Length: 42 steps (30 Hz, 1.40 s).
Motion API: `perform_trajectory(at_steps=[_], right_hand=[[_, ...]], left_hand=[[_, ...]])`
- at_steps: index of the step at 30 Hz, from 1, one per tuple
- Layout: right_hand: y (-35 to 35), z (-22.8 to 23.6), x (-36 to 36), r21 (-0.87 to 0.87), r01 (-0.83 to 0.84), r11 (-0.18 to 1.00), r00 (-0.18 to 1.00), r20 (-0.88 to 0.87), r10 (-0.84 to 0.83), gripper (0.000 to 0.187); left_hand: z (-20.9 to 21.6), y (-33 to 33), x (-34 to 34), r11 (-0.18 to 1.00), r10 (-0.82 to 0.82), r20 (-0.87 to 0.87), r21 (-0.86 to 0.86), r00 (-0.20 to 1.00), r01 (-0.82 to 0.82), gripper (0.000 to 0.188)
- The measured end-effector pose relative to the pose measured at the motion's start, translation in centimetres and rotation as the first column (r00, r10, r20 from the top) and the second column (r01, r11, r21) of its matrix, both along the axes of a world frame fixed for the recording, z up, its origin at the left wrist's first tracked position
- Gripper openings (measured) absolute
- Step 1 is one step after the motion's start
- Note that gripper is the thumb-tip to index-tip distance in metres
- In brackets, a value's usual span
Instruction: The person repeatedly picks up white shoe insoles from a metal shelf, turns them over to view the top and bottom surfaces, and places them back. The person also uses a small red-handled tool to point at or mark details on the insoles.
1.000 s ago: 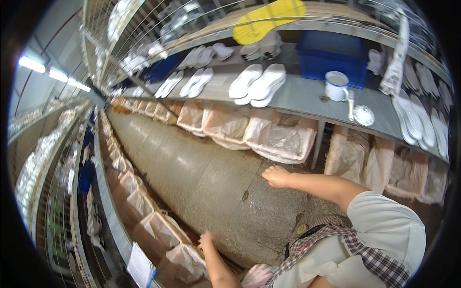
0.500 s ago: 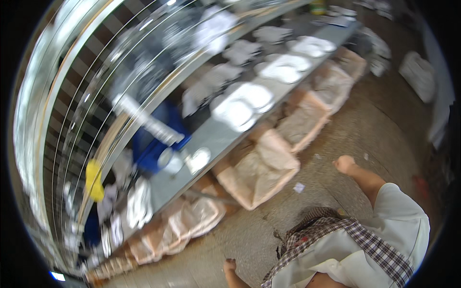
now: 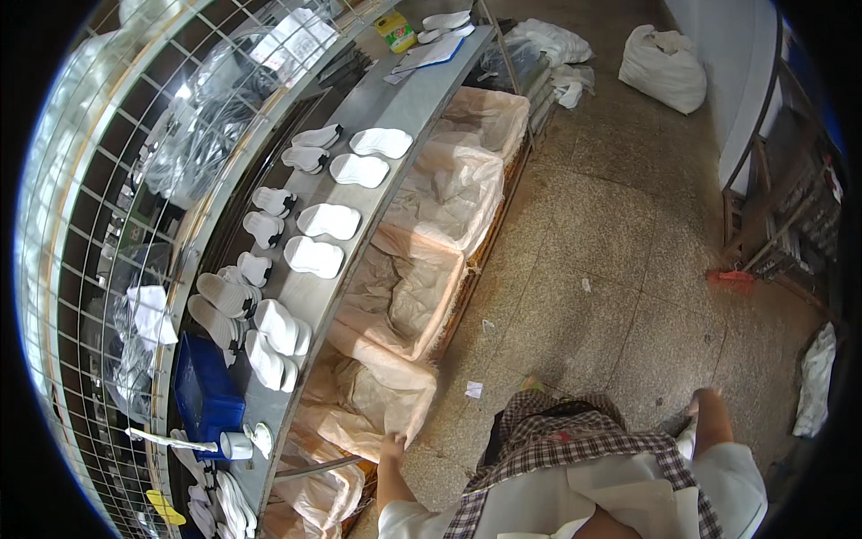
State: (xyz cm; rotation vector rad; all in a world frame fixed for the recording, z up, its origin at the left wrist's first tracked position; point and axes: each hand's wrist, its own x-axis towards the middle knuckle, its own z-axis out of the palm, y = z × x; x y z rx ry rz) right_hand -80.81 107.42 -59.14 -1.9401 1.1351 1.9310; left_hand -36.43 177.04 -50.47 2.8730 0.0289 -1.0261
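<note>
My left hand (image 3: 392, 445) hangs beside the shelf, close to the rim of a plastic-lined bin (image 3: 422, 400); its fingers look curled and I see nothing in them. My right hand (image 3: 706, 401) swings low on the other side of my checked apron (image 3: 561, 422). Motion smears its fingers, and whether it holds anything is not clear. Along the grey shelf (image 3: 366, 211) lie pairs of white shoe soles (image 3: 328, 221), with paler grey ones with black ends (image 3: 263, 228) behind them. Neither hand touches the soles.
A blue crate (image 3: 205, 382), a white cup (image 3: 236, 446) and a yellow jug (image 3: 395, 32) stand on the shelf. Wire mesh (image 3: 85, 296) runs along the left. A white sack (image 3: 663, 72), a red dustpan-like object (image 3: 732, 280) and paper scraps (image 3: 473, 389) lie on the floor.
My view has turned and moved along the shelf, so more floor shows at the right. My left hand has come up beside the bins; my right hand has dropped back towards my body.
</note>
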Motion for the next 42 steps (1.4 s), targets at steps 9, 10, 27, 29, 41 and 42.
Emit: perform_trajectory(at_steps=[9,10,27,29,41,42], right_hand=[[-9.9,-0.8,17.6,0.005,0.396,0.918,0.74,0.591,-0.322,0.044],[-12.2,-0.8,20.7,-0.004,0.362,0.932,0.688,0.676,-0.264,0.042],[-23.3,18.5,72.1,0.727,-0.084,0.681,-0.23,0.651,-0.723,0.018],[-21.9,21.2,79.4,0.768,-0.272,0.58,-0.223,0.537,-0.814,0.015],[-0.4,27.7,121.8,-0.039,-0.841,0.54,-0.345,0.807,-0.479,0.028],[1.4,27.5,124.2,-0.095,-0.833,0.545,-0.375,0.821,-0.43,0.027]], left_hand=[[6.1,-29.4,18.3,0.805,-0.151,0.712,-0.314,0.686,0.503,0.033],[7.3,-32.9,21.2,0.806,-0.117,0.767,-0.298,0.631,0.512,0.037],[20.9,-52.4,47.6,0.983,-0.116,0.597,-0.044,0.794,0.177,0.08],[19.9,-53.6,47.9,0.989,-0.124,0.636,0.013,0.761,0.15,0.06],[21.4,-58.2,48.0,0.995,-0.067,0.794,0.102,0.604,-0.023,0.058],[21.7,-58.1,47.2,0.996,-0.042,0.84,0.079,0.541,-0.044,0.06]])
